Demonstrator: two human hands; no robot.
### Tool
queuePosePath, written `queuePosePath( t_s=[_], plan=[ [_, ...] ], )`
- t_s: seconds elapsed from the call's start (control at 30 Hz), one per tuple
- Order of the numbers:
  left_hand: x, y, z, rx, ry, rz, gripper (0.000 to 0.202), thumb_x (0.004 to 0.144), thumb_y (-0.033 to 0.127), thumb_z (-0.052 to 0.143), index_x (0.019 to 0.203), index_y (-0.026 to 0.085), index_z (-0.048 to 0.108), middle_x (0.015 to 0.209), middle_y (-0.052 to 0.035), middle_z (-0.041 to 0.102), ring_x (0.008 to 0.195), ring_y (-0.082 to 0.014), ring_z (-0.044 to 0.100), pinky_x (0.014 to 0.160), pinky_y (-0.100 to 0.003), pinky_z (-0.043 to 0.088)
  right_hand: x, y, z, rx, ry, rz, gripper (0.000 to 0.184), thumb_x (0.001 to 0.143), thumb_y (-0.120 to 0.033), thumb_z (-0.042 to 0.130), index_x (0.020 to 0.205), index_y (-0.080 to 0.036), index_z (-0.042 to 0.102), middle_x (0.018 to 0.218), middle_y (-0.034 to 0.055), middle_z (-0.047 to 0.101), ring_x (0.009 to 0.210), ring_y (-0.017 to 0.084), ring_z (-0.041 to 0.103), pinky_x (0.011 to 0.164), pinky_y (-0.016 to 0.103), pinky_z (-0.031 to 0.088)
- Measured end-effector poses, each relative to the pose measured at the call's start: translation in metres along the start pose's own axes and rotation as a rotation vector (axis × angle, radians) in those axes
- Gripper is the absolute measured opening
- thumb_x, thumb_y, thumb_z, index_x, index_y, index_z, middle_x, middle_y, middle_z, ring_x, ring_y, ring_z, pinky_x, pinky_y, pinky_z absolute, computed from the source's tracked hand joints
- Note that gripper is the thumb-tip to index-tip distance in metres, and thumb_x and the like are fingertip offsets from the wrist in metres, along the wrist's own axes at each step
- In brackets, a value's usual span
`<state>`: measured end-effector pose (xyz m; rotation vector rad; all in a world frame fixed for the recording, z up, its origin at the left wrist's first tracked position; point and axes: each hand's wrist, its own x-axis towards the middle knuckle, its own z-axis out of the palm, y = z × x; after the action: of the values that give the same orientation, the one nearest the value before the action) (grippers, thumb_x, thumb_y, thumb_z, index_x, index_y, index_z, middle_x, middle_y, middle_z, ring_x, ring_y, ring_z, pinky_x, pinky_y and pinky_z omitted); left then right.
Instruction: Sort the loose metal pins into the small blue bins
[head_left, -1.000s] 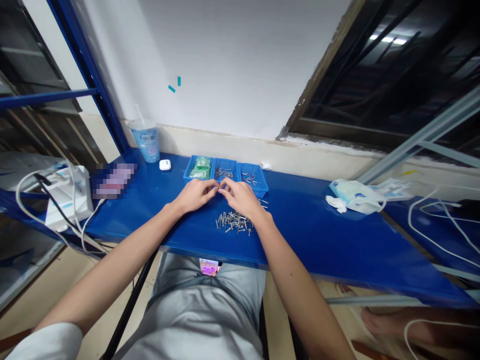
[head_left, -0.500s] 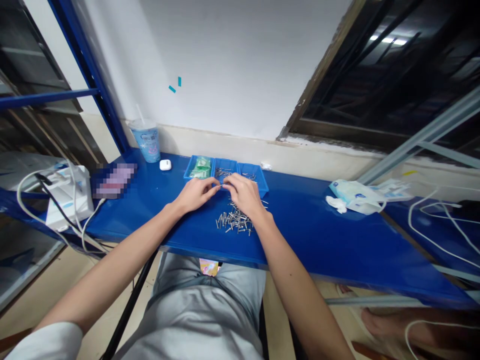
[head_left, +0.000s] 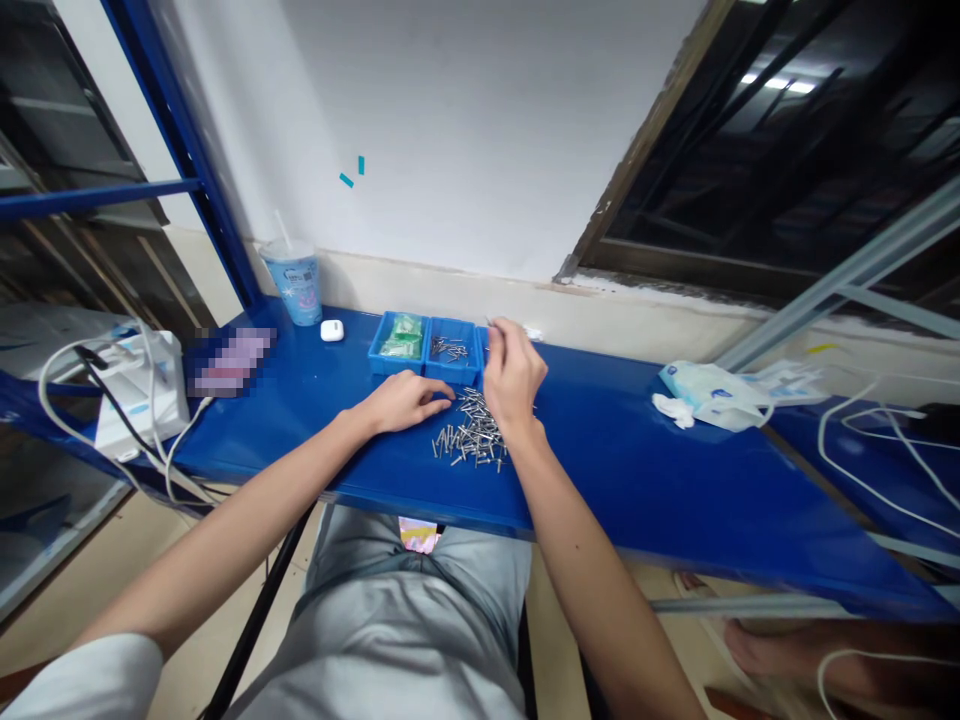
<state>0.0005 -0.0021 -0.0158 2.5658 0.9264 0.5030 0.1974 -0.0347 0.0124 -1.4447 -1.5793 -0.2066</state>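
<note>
**Right hand pinches a nail above the blue tray**

The right hand (head_left: 514,375) is raised off the worktop, with its fingertips (head_left: 501,332) closed narrowly on a thin metal nail (head_left: 488,322). The nail sticks up over the right compartment of a blue three-part tray (head_left: 452,378), and the hand hides most of that compartment. The right wrist is just beside a loose pile of steel nails (head_left: 471,435), which lies on the blue worktop (head_left: 600,460) directly in front of the tray.

The left hand (head_left: 405,402) rests low on the worktop, palm down and fingers loosely curled, with nothing visible in its grip. Its fingertips (head_left: 448,398) sit just beside the upper end of the pile, and the tray is close behind them. The tray's middle compartment holds a small bunch of nails (head_left: 448,348), and its left compartment holds a green plastic bag (head_left: 400,336).

Farther along the worktop, to the left, are a blue cup with a straw (head_left: 296,285), a white earbud case (head_left: 331,330), a pixelated object (head_left: 232,362) and a white device with cables (head_left: 139,395). Crumpled white-and-blue packets (head_left: 709,395) lie well off to the right.
</note>
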Motion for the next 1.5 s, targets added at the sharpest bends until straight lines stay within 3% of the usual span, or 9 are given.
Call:
queuePosePath(
  t_s=[0.13,0.43,0.73,0.93,1.0,1.1,1.27,1.37,1.5],
  plan=[
    [0.007,0.005,0.007,0.12,0.025,-0.044,0.034,0.102,0.043,0.055,0.126,0.028,0.075,0.068,-0.0015,0.069,0.066,-0.0221,0.065,0.068,-0.03,0.042,0.006,-0.002,0.003,-0.047,-0.178,0.123,0.037,0.108,-0.037,0.04,0.137,-0.023,0.059,0.111,0.0134,0.074,0.101,0.03,0.069,0.084,0.042,0.049],
    [0.023,0.013,0.012,0.294,-0.037,-0.067,0.046,0.104,0.051,0.05,0.142,0.03,0.066,0.094,-0.0102,0.078,0.092,-0.031,0.074,0.081,-0.038,0.053,0.004,0.008,-0.004,-0.005,-0.064,0.157,0.028,0.107,-0.037,0.042,0.117,-0.023,0.065,0.097,0.0085,0.076,0.089,0.025,0.068,0.077,0.034,0.041],
    [0.023,0.02,0.009,0.327,-0.073,-0.059,0.04,0.107,0.046,0.045,0.136,0.034,0.069,0.098,-0.0079,0.079,0.092,-0.0282,0.075,0.082,-0.036,0.054,0.007,0.018,-0.009,0.083,-0.184,0.042,0.029,0.104,-0.037,0.046,0.102,-0.022,0.071,0.074,0.0026,0.069,0.064,0.018,0.058,0.067,0.029,0.035],
    [0.004,0.017,-0.005,0.244,-0.009,-0.004,0.034,0.106,0.039,0.05,0.124,0.026,0.075,0.091,-0.0068,0.077,0.085,-0.0241,0.074,0.08,-0.033,0.053,0.006,0.017,-0.036,0.102,-0.382,0.005,0.026,0.104,-0.035,0.047,0.099,-0.023,0.07,0.078,0.002,0.069,0.068,0.018,0.058,0.068,0.029,0.037],
    [0.001,0.026,-0.011,0.162,0.063,0.116,0.036,0.108,0.04,0.048,0.126,0.021,0.073,0.107,-0.0087,0.076,0.099,-0.024,0.072,0.089,-0.035,0.054,-0.006,0.021,-0.049,0.084,-0.415,0.02,0.029,0.104,-0.033,0.044,0.096,-0.022,0.07,0.086,0.0042,0.072,0.077,0.02,0.062,0.073,0.031,0.04],
    [0.001,0.044,-0.008,0.091,0.052,0.331,0.051,0.105,0.053,0.054,0.14,0.018,0.064,0.138,-0.014,0.065,0.128,-0.0273,0.062,0.109,-0.04,0.049,-0.035,0.034,-0.063,-0.066,-0.3,0.115,0.032,0.103,-0.027,0.041,0.103,-0.019,0.071,0.105,0.0116,0.072,0.1,0.027,0.063,0.088,0.038,0.044],
    [0.006,0.053,0.026,0.151,-0.081,0.415,0.081,0.095,0.068,0.062,0.159,0.021,0.045,0.167,-0.0174,0.036,0.154,-0.0389,0.034,0.126,-0.056,0.031,-0.079,0.054,-0.061,-0.226,-0.414,0.204,0.042,0.103,-0.026,0.037,0.126,-0.013,0.07,0.125,0.0195,0.067,0.11,0.033,0.057,0.097,0.048,0.046],
    [0.007,0.046,0.038,0.159,-0.093,0.43,0.067,0.1,0.063,0.058,0.155,0.026,0.051,0.166,-0.0147,0.04,0.154,-0.0396,0.035,0.125,-0.061,0.03,-0.087,0.053,-0.057,-0.208,-0.474,0.179,0.045,0.103,-0.021,0.034,0.13,-0.012,0.069,0.126,0.0193,0.066,0.108,0.033,0.056,0.097,0.049,0.048],
    [0.003,0.041,0.03,0.14,-0.052,0.466,0.054,0.102,0.055,0.06,0.145,0.024,0.06,0.149,-0.0151,0.056,0.141,-0.0348,0.049,0.121,-0.053,0.037,-0.087,0.041,-0.052,-0.071,-0.524,0.118,0.045,0.104,-0.019,0.032,0.13,-0.016,0.069,0.122,0.0161,0.068,0.107,0.03,0.059,0.097,0.047,0.05]
  ],
)
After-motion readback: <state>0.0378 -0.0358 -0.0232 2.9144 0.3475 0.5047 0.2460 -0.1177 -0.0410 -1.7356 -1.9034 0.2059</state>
